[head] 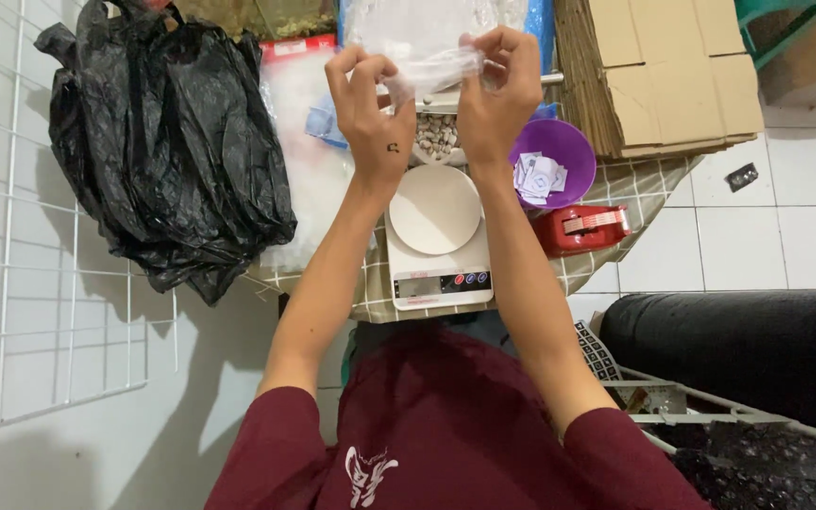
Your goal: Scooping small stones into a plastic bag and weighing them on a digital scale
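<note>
Both hands are up high over the little table. The left hand [370, 104] and the right hand [499, 90] pinch a small clear bag [438, 68] between their fingers, above the white scale [436, 236]. If the thin bag slips, it could drop into the tray of small bits [437, 135] or bump the purple bowl [559, 156].

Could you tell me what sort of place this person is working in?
Probably a small home packing station. A kitchen scale sits on a checked cloth, flattened cardboard boxes are stacked behind a red tape dispenser, and both hands, left hand and right hand, hold a small clear bag.
</note>
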